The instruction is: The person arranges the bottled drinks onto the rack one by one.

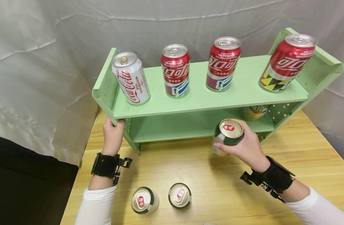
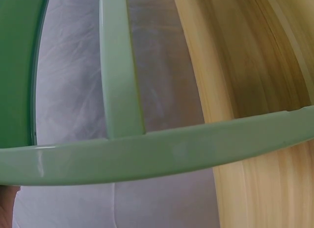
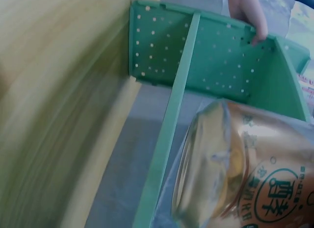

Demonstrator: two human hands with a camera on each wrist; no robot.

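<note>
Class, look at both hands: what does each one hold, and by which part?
The right hand grips a green can round its side wall. The left hand holds the green shelf by its left end panel.

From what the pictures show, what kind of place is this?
Probably a staged indoor recording setup: a wooden table with a small green shelf of cola cans, and white cloth draped behind as a backdrop.

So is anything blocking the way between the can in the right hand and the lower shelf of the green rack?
Nothing visible does. The right hand holds the can just in front of the lower shelf, whose open stretch is bare. One other can stands further right on that shelf, off to the side.
</note>
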